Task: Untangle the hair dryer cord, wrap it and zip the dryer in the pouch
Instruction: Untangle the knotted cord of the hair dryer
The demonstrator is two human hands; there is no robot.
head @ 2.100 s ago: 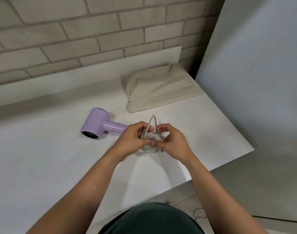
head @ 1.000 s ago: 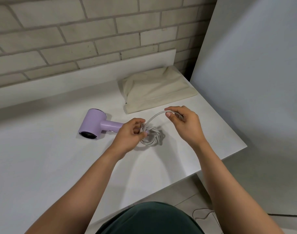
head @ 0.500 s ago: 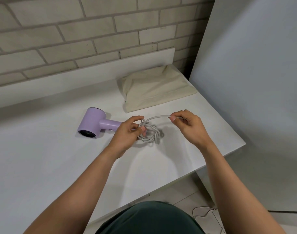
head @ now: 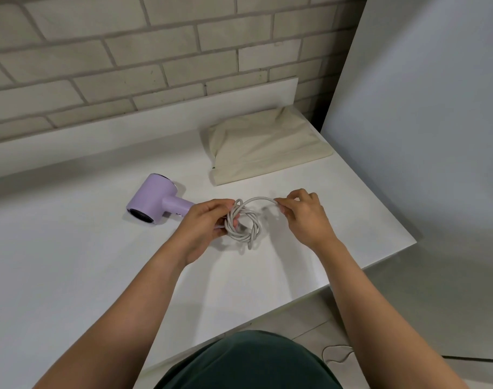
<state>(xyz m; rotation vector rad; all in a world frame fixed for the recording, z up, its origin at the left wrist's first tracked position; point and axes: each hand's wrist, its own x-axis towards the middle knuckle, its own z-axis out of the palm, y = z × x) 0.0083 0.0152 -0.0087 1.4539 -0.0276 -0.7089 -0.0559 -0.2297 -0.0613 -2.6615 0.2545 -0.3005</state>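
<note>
A lilac hair dryer (head: 158, 202) lies on its side on the white table (head: 71, 262), handle pointing right toward my hands. Its grey-white cord (head: 246, 224) is bunched in a tangled coil just above the table. My left hand (head: 206, 227) grips the coil's left side. My right hand (head: 305, 214) pinches a loose arc of the cord pulled out to the right. A beige fabric pouch (head: 267, 144) lies flat behind them at the table's back right; its zip is not visible.
A brick wall (head: 127, 51) and a low white backsplash (head: 155, 122) close the far side. A tall white panel (head: 422, 122) stands along the right. The table's front-right edge (head: 380, 265) drops to a tiled floor with a thin wire (head: 336, 355).
My right hand left the knot and drew a length of cord out to the right, forming an arc. My left hand kept hold of the coil. The dryer stayed put.
</note>
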